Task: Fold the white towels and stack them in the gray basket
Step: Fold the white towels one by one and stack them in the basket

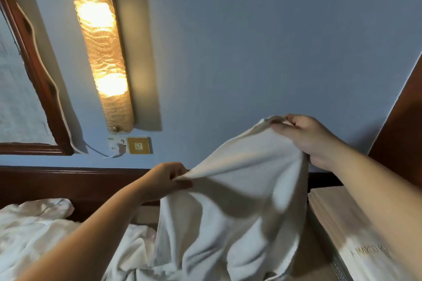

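Observation:
I hold a white towel (239,201) up in front of the blue wall. My left hand (164,180) pinches its upper edge at the lower left. My right hand (306,137) grips the same edge higher up at the right. The cloth hangs in loose folds below both hands. More crumpled white towels (34,230) lie at the lower left. At the lower right a stack of folded white towels (347,219) sits above the gray basket's mesh rim (338,264), of which only a small part shows.
A dark wooden rail (68,182) runs along the wall behind the towels. A lit tubular wall lamp (100,48), a socket plate (139,145) with a white cable and a framed mirror (27,75) are on the wall. A brown wooden panel (404,125) stands at right.

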Available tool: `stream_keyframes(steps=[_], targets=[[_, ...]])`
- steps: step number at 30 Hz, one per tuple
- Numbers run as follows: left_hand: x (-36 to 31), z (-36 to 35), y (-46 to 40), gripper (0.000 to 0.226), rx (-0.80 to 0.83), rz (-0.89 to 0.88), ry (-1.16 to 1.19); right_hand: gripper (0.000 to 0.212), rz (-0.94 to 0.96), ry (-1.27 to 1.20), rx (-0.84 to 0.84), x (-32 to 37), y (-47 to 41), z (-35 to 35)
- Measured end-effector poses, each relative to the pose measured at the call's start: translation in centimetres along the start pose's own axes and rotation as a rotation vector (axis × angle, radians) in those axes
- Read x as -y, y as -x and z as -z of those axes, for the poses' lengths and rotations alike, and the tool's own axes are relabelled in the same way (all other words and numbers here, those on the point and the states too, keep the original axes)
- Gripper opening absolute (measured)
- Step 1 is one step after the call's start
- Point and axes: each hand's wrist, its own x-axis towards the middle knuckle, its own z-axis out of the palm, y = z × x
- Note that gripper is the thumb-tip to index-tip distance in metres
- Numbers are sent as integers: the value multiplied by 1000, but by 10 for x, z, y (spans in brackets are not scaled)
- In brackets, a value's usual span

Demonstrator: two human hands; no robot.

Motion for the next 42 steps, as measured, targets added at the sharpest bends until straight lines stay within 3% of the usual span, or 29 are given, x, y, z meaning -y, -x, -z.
stream_keyframes(steps=[4,9,10,12,15,17,20,22,25,27,31,35,42], targets=[[34,-37,16,33,4,121,39,31,56,96,-227,-15,-8,14],[35,-66,26,22,-406,252,256,47,69,59,-128,-30,-5,24],[25,-62,23,19,-441,232,284,51,66,48,-128,-35,-9,28],[2,-48,15,14,-471,137,267,14,66,128,-142,-33,-13,31],[-36,-18,0,4,-561,-73,90,20,14,326,-58,-37,-20,32],[-61,-1,-9,8,-618,-209,-33,5,-27,452,36,-35,-19,28],[-94,18,-15,6,-596,-273,-52,38,-59,576,77,-38,-21,27],[-108,25,-17,4,-580,-305,-55,43,-48,503,19,-39,-22,24],[-122,29,-20,4,-561,-307,-54,27,-123,101,-33,-41,-28,23],[-128,30,-21,2,-569,-292,-10,12,-105,54,-12,-32,-26,21],[-141,31,-23,6,-568,-243,72,20,11,317,146,-5,-17,5],[-157,35,-25,12,-532,-200,99,54,39,583,278,10,-6,-38],[-149,44,-13,26,-491,-252,57,10,162,703,111,14,-13,-66]])
